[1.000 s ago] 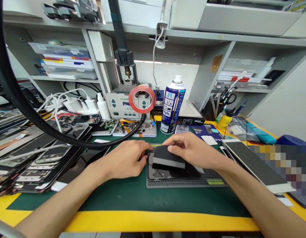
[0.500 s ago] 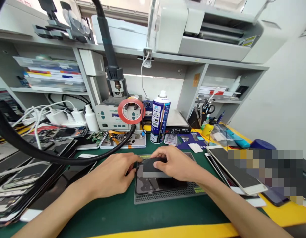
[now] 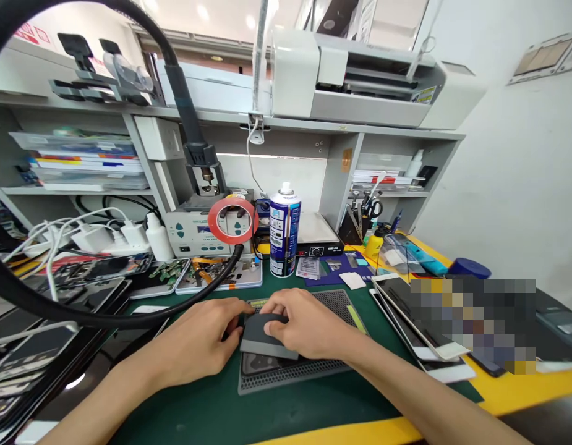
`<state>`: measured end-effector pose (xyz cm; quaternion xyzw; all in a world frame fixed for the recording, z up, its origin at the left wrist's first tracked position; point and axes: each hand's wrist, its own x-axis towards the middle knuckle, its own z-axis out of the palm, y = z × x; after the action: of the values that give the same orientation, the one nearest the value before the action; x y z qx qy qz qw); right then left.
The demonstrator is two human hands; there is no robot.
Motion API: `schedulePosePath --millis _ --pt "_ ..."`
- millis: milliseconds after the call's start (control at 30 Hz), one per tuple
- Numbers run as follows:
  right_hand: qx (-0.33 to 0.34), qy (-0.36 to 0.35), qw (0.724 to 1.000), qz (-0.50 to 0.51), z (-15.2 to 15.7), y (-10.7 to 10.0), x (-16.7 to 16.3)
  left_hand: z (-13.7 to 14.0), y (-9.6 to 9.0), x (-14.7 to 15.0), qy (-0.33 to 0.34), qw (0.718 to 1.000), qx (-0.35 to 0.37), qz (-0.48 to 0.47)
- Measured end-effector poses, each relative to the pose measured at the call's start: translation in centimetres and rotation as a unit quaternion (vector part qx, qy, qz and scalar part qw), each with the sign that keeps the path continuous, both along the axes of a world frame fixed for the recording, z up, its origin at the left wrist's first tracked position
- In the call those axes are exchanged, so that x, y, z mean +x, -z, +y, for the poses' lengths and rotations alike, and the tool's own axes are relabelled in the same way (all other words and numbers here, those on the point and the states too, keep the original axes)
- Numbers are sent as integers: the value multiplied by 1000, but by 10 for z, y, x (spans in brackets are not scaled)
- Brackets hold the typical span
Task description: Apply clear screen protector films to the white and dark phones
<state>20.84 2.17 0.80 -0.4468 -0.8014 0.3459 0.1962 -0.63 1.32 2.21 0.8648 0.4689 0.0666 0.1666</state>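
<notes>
My right hand (image 3: 302,324) is closed around a dark grey block (image 3: 266,337) with a paler front edge, its thumb on top. The block presses down on the left part of a flat, black, glossy phone (image 3: 256,363), covering much of it. The phone lies on a grey perforated mat (image 3: 286,378) with yellow-green markings. At the left edge of the phone, beside the block, my left hand (image 3: 206,337) has its index finger and thumb bent in against that edge. Its other fingers curl underneath and are partly hidden.
Behind the mat stand a blue spray can (image 3: 286,232) and a tray of small parts (image 3: 221,274). A thick black hose (image 3: 128,318) loops over the left side. Phones are piled at left (image 3: 88,303) and right (image 3: 415,315). A red tape roll (image 3: 233,220) hangs at the soldering station.
My right hand has slid the block left over the phone, up to its left edge by my left hand. The left hand keeps its place there. The camera view has shifted right and up.
</notes>
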Motion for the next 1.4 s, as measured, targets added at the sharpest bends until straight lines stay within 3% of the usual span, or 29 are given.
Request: schedulePosePath --millis 200,300,467,733,933,1033,1267,1400 --pt "-8 -15 1000 17 -2 1 -2 -5 -10 6 -5 1000 -15 9" --pt "-35 -24 998 51 0 -1 -1 -4 -5 5 -4 1000 -16 8" --pt "-24 9 995 94 7 -1 5 1 5 1 -15 1000 0 -1" --pt "-6 2 996 84 10 0 8 -3 -8 3 -6 1000 -17 -3" --pt "39 37 996 75 17 -10 23 1 7 -3 -11 1000 20 -20" --pt "95 39 994 34 12 -16 26 4 12 -7 -9 999 25 -24" --pt "271 -89 952 -109 -27 -22 15 7 12 -10 19 998 46 -49" --pt "289 -124 933 -176 -41 -15 10 6 12 -12 30 996 43 -65"
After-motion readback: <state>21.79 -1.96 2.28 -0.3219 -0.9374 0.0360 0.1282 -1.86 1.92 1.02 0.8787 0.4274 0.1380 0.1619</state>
